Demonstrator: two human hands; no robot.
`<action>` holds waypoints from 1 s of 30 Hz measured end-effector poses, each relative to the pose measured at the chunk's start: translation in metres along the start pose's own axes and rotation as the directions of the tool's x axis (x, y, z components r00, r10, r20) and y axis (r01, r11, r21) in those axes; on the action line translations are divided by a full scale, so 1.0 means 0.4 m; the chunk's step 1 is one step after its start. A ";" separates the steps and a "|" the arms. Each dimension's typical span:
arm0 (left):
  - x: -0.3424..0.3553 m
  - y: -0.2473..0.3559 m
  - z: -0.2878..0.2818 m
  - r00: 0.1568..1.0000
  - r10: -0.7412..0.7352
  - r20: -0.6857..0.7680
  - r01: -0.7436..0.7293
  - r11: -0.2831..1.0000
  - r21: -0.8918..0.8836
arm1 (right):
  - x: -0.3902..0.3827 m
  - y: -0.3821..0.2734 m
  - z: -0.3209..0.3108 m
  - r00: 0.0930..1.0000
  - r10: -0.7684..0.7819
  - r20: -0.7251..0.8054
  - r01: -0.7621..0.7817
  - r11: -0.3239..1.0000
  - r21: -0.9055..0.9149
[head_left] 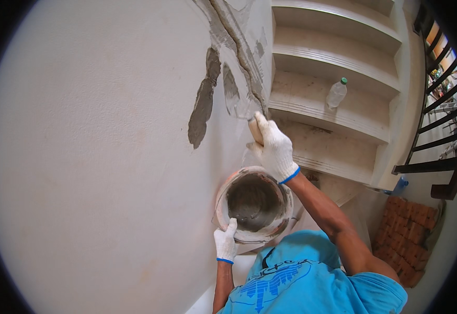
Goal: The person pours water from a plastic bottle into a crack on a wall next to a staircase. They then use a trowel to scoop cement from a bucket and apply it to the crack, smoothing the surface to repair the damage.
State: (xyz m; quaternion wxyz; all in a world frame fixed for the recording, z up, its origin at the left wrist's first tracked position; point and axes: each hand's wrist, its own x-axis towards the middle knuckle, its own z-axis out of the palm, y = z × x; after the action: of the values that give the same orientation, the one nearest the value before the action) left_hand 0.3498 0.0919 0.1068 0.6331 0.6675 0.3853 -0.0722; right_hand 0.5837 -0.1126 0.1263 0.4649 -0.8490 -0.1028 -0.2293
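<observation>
A trowel presses wet grey mortar into a crack in the pale wall — the filling step looks under way. The gloved right hand grips its wooden handle; the gloved left hand holds a mortar bucket by the rim. Next probably calls for smoothing strokes. Stairs — with a plastic bottle — rise beyond.

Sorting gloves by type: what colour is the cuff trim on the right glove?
Blue trim on a white knit right glove, clearest in the head view.
</observation>
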 end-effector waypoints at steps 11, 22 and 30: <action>0.001 -0.039 -0.015 0.998 -0.019 -0.064 0.017 0.999 -0.030 | 0.046 0.020 0.148 0.998 0.006 -0.064 -0.011 0.997 -0.080; 0.019 -0.052 -0.011 1.000 0.007 -0.012 -0.006 1.000 0.022 | -0.079 0.003 0.015 0.993 0.004 0.122 -0.012 0.997 0.073; 0.008 -0.048 -0.012 1.000 -0.012 -0.020 0.013 0.999 0.045 | -0.013 0.004 0.085 1.000 0.000 -0.016 -0.001 0.999 -0.038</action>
State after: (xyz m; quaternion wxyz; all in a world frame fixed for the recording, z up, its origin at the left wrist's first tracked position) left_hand 0.3386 0.0957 0.0905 0.6135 0.6800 0.3938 -0.0784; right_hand 0.5897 -0.0846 0.1069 0.4494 -0.8559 -0.0945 -0.2378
